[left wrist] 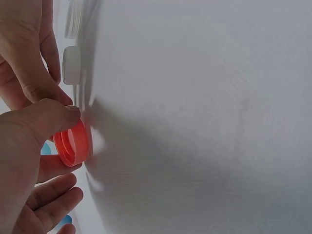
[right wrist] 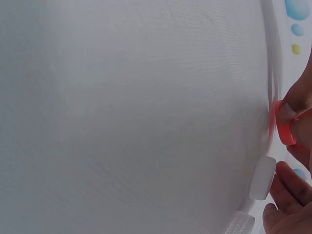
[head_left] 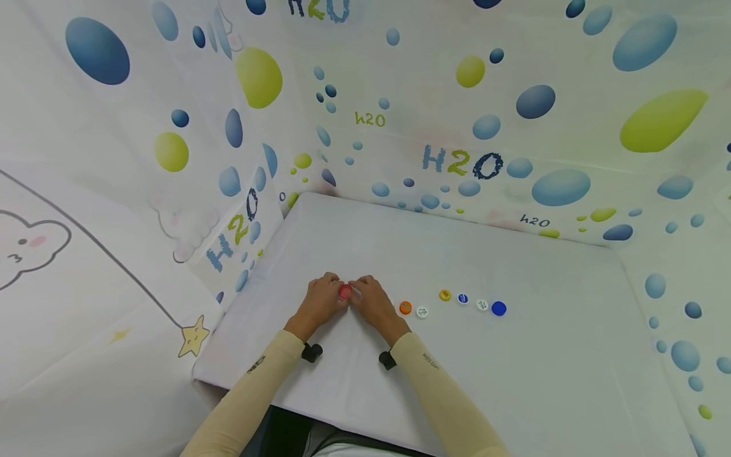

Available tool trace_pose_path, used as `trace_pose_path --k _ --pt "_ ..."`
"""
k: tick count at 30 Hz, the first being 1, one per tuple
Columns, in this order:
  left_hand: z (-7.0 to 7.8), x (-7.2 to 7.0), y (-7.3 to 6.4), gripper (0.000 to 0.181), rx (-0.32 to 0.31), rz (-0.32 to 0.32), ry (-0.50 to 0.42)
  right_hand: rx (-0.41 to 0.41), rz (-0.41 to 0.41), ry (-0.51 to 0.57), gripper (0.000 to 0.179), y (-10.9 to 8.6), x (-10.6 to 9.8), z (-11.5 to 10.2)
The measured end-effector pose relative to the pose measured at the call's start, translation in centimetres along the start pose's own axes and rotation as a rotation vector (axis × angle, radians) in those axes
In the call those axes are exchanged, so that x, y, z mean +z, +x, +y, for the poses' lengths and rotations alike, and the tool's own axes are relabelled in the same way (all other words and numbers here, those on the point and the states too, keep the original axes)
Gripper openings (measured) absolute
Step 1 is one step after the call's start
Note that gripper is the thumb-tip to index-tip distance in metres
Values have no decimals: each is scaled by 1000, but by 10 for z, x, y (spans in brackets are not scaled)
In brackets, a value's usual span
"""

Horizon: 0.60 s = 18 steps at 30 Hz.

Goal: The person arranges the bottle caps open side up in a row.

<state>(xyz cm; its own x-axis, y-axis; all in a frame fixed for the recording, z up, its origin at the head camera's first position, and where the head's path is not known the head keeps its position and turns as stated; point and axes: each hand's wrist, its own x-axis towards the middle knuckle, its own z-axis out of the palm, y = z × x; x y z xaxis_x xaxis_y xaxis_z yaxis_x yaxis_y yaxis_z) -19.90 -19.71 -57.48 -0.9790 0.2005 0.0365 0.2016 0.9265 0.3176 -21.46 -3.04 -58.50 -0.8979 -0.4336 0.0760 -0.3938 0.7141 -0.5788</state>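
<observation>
A red screw cap (head_left: 345,292) is held between both hands over the white-covered table. My left hand (head_left: 321,303) pinches it, the thumb lying on its rim; in the left wrist view the hollow, ridged inside of the red cap (left wrist: 73,142) shows. From the other side my right hand (head_left: 375,306) reaches in, and its fingertips pinch the cap's near edge, partly covered by the left thumb. Beside the right fingers stands a white cap (right wrist: 263,178), with a second, ridged whitish cap (right wrist: 241,224) farther along. The right hand largely hides both in the head view.
Rightward lie an orange cap (head_left: 405,308) and a white cap (head_left: 422,311). Past a gap come a yellow cap (head_left: 445,295), a blue-and-white cap (head_left: 463,298), another white cap (head_left: 482,305) and a blue cap (head_left: 499,308). Printed sheets (head_left: 400,152) enclose the table's back and sides.
</observation>
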Motion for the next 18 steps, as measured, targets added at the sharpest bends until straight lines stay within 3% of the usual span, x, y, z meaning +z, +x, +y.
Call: trace_pose_path --k 8,18 --pt "1 -1 2 40 -21 -65 4 -49 -21 -32 33 0 1 2" --pt "-1 -1 3 48 -28 -98 -22 -41 -20 -61 31 1 2 4"
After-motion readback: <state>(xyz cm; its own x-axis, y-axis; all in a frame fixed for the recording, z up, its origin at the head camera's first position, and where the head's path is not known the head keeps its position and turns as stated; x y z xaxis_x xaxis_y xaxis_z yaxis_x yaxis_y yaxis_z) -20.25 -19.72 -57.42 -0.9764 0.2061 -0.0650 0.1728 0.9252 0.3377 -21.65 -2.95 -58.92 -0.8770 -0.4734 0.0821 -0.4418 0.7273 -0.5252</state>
